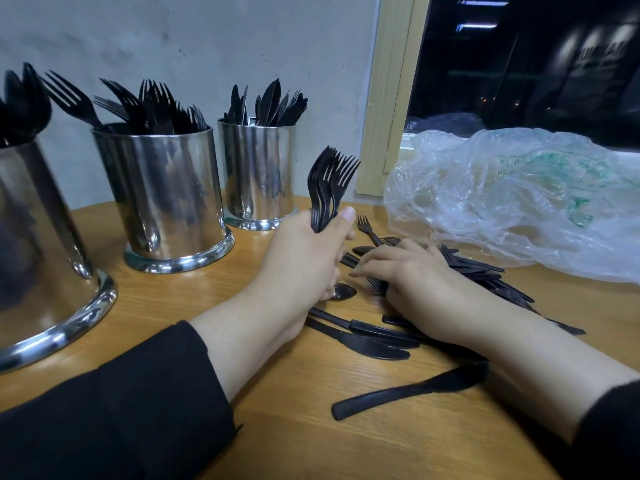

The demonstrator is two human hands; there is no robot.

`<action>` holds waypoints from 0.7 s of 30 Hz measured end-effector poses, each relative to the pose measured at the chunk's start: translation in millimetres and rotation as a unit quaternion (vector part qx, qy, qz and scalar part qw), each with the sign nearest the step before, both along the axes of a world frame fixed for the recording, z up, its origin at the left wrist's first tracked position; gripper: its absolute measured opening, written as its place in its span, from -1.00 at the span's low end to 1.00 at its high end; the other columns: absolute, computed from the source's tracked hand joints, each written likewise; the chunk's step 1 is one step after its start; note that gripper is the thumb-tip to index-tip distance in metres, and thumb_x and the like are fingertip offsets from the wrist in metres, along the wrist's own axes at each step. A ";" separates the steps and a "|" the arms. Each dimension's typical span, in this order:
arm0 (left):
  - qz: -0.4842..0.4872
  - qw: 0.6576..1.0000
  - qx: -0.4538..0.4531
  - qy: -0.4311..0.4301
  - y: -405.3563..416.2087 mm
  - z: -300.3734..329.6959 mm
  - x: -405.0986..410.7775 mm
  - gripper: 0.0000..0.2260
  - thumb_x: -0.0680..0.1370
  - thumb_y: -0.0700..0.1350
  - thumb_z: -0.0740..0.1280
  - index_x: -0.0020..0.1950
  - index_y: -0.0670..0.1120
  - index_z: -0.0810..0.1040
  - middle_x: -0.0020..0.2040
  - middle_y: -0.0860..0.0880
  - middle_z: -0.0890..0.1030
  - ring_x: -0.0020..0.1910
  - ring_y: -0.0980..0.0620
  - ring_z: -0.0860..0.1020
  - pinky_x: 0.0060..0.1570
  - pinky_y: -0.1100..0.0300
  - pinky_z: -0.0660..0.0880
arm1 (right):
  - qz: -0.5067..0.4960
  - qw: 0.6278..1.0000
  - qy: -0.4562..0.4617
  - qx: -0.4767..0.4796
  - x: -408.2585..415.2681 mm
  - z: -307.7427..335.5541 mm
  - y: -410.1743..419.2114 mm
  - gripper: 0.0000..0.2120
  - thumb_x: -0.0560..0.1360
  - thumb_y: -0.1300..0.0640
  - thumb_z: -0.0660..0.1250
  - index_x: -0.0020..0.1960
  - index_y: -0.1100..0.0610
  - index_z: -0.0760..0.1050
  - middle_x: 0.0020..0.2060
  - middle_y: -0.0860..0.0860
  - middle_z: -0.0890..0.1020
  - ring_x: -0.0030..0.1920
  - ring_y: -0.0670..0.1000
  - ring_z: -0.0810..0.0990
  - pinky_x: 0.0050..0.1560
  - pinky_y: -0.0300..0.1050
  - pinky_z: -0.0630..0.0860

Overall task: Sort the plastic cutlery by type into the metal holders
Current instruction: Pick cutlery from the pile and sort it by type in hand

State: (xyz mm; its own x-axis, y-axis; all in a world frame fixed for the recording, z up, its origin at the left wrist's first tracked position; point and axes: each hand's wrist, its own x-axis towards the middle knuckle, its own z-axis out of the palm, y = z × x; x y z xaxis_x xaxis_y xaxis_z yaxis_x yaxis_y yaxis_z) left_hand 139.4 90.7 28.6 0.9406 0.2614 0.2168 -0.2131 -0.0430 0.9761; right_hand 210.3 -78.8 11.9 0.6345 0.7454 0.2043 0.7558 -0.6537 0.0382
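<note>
Centrally, the left hand (304,258) grips a bunch of black plastic forks (329,188) by their handles, fingers and thumb curled round them, tines pointing up and away above the wooden bench (284,427). Just to its right, the right hand (408,275) lies palm down on the loose pile of black cutlery (485,275), fingers stretched fairly flat and pressing on the pieces; whether it has hold of any one piece cannot be told. The pile spreads out under and to the right of that hand, with fork tines and handles showing. Nearer, between the two forearms, lie two knives (367,341) side by side, a small spoon (344,292) touches the heel of the left hand, and one more dark handle (398,393) rests nearest of all, partly under the right forearm. Three shiny metal holders stand in a row on the left of the bench. The nearest holder (38,244), at the far left edge, carries what look like spoons, though only part shows. The middle holder (166,195) is packed with forks, tines up. The farthest holder (258,168), just behind the left hand, contains knives, blades up. A crumpled clear plastic bag (519,195) sits at the far right, beside the pile and under a dark window (526,64).
</note>
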 end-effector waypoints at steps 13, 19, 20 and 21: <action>0.021 0.999 0.007 -0.026 1.9 3.3 -1.8 -0.75 0.68 0.02 0.27 0.00 -0.15 0.58 -0.44 -0.01 0.41 -0.55 0.06 0.32 -0.56 0.23 0.26 | 0.066 0.969 -0.088 0.222 12.8 14.1 -6.1 -0.86 0.57 0.28 0.38 0.01 0.08 0.66 -0.09 -0.05 0.59 -0.05 0.02 0.54 0.02 -0.04 0.49; 0.005 0.999 0.005 -0.035 0.7 2.1 1.4 -0.77 0.70 -0.02 0.25 -0.02 -0.11 0.61 -0.24 -0.08 0.72 -0.29 -0.01 0.70 -0.29 0.17 0.64 | 0.013 0.884 -0.108 0.455 -10.5 57.8 -6.5 -0.86 0.58 0.19 0.37 0.05 -0.01 0.64 -0.13 -0.10 0.62 -0.14 -0.19 0.55 -0.10 -0.38 0.44; 0.002 0.999 0.017 -0.038 0.3 1.0 2.1 -0.78 0.70 -0.03 0.26 -0.02 -0.10 0.63 -0.18 -0.05 0.74 -0.20 0.03 0.72 -0.17 0.15 0.67 | 0.011 0.866 -0.083 0.494 -13.3 60.9 -4.8 -0.85 0.58 0.19 0.38 0.03 -0.06 0.62 -0.14 -0.13 0.65 -0.13 -0.15 0.58 -0.08 -0.30 0.50; -0.002 0.999 0.029 -0.042 -0.2 0.0 2.4 -0.79 0.70 -0.04 0.26 0.00 -0.08 0.64 -0.13 -0.03 0.75 -0.13 0.06 0.73 -0.07 0.13 0.68 | 0.011 0.850 -0.056 0.524 -15.8 62.6 -2.9 -0.82 0.57 0.18 0.39 0.00 -0.11 0.61 -0.16 -0.15 0.66 -0.14 -0.13 0.61 -0.07 -0.24 0.54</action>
State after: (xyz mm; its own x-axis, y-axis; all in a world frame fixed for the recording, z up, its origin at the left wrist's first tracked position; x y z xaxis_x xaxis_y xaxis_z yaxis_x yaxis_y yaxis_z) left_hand 141.7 90.5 28.6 0.9193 0.2423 0.3100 -0.2947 -0.0978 0.9506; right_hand 194.5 -81.7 74.5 0.5557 0.1274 0.8216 0.7978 -0.3597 -0.4838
